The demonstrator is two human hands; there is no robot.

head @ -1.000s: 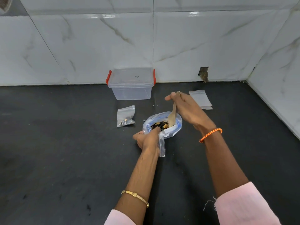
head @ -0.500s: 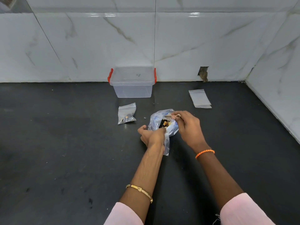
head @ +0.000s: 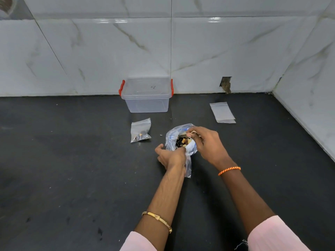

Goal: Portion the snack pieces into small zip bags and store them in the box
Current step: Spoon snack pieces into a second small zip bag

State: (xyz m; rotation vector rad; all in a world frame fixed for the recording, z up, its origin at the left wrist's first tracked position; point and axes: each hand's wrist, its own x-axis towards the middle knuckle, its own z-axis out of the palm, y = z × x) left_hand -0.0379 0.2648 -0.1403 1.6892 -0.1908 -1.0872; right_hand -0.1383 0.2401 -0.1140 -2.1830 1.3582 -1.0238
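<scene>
Left hand (head: 171,156) grips the near edge of the big snack bag (head: 174,140), fingers curled round the plastic, holding the mouth open. Right hand (head: 206,142) is over the bag's mouth, fingers curled and pinching a pale wooden spoon (head: 192,132), mostly hidden by the hand. Snack pieces (head: 182,141), dark and tan, show inside the bag. Bag sits on the black counter (head: 72,169), roughly mid-scene.

Small zip bag (head: 140,130) with a few pieces in it lies on the counter just left of the big bag, not touching. Clear box (head: 147,98) with red clips and lid on stands at the far edge against the tiled wall (head: 217,51). Flat empty zip bags (head: 222,112) lie far right, well apart from the hands. One stray crumb (head: 161,135) between small bag and big bag.
</scene>
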